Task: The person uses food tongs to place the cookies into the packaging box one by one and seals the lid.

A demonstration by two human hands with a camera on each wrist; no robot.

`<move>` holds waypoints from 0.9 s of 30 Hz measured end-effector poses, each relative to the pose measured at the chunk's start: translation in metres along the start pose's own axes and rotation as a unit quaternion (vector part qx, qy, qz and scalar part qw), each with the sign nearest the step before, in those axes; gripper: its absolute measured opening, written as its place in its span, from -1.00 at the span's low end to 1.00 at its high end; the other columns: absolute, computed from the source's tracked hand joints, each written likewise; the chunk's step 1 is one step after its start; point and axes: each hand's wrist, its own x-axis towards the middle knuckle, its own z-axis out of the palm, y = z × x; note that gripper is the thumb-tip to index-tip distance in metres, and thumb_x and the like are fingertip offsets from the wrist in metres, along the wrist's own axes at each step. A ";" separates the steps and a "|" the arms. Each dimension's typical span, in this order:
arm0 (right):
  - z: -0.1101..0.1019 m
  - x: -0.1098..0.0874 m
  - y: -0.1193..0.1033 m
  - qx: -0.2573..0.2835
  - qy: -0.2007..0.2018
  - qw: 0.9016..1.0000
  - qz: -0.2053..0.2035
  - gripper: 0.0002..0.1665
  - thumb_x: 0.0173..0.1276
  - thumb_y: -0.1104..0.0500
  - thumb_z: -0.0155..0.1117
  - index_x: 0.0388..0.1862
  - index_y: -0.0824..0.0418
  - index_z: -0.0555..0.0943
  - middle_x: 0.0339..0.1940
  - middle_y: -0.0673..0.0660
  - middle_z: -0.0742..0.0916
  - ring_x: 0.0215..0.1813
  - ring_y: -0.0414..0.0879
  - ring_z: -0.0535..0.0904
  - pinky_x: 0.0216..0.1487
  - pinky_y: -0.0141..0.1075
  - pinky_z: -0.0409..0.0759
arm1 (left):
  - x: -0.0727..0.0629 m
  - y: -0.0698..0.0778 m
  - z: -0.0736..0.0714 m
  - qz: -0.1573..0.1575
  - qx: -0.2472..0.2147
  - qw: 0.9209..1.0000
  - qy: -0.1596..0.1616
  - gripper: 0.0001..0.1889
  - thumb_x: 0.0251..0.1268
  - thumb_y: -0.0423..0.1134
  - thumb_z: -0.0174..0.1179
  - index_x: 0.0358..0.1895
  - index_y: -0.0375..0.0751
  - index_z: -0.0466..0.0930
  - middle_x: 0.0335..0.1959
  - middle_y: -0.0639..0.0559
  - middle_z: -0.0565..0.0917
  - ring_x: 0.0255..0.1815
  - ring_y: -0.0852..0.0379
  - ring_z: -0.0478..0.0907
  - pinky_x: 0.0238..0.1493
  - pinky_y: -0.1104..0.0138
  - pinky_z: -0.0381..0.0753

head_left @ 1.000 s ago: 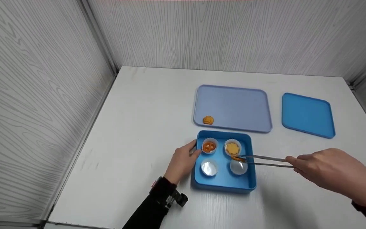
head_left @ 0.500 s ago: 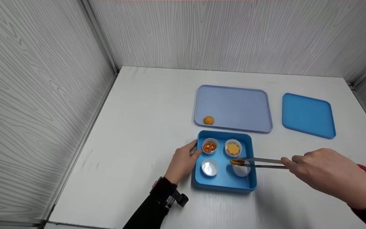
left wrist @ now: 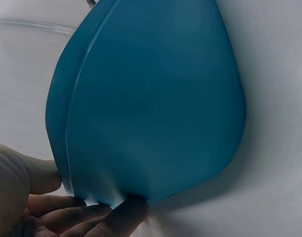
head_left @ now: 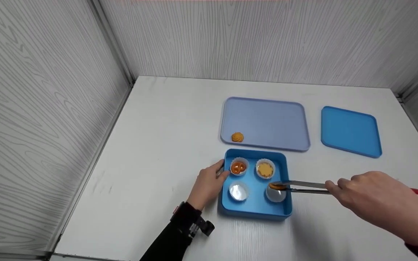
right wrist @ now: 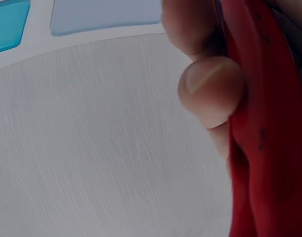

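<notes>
A square blue box (head_left: 252, 206) sits on the table with several white paper cups in it. My left hand (head_left: 207, 186) grips its left wall near a corner, thumb at the rim and fingers (left wrist: 128, 215) along the outside. My right hand (head_left: 372, 199) holds metal tongs (head_left: 308, 184) with red handles (right wrist: 269, 138). Their tips pinch an orange-brown cookie (head_left: 277, 186) over the near right cup (head_left: 276, 197). In the far left cup lies a pretzel (head_left: 238, 167); the far right one holds a yellow flower-shaped cookie (head_left: 265, 169). The near left cup (head_left: 238, 191) has nothing in it.
Behind the box lies a lavender tray (head_left: 267, 121) with one swirled cookie (head_left: 237, 137) at its near left corner. A smaller blue tray (head_left: 351, 131) is to its right. Grained panels (head_left: 259, 40) wall the white table at the back and sides.
The tongs and cookie have come down from beside the far right cup to above the near right cup, which has shifted slightly right. My left hand stays on the box.
</notes>
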 end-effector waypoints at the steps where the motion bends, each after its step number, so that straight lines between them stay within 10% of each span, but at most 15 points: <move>1: -0.002 0.001 -0.001 -0.004 0.003 1.000 -0.002 -0.56 0.00 0.30 0.66 -0.09 0.22 0.72 -0.72 0.00 0.42 -0.69 -0.19 0.14 -0.69 -0.41 0.22 | 0.000 0.000 0.000 -0.001 0.000 1.000 0.000 -0.42 0.62 -0.09 0.06 0.56 -0.21 0.27 0.53 -0.11 0.36 0.57 -0.04 0.25 0.55 0.07 0.29; 27: -0.007 0.028 -0.022 -0.021 0.004 1.000 -0.006 -0.63 0.10 0.17 0.65 -0.24 0.33 0.66 -0.75 0.02 0.23 -0.70 -0.14 0.10 -0.71 -0.43 0.18 | 0.001 -0.001 0.001 0.003 -0.004 1.000 0.001 -0.43 0.61 -0.10 0.07 0.57 -0.16 0.27 0.53 -0.06 0.37 0.57 0.00 0.25 0.54 0.08 0.29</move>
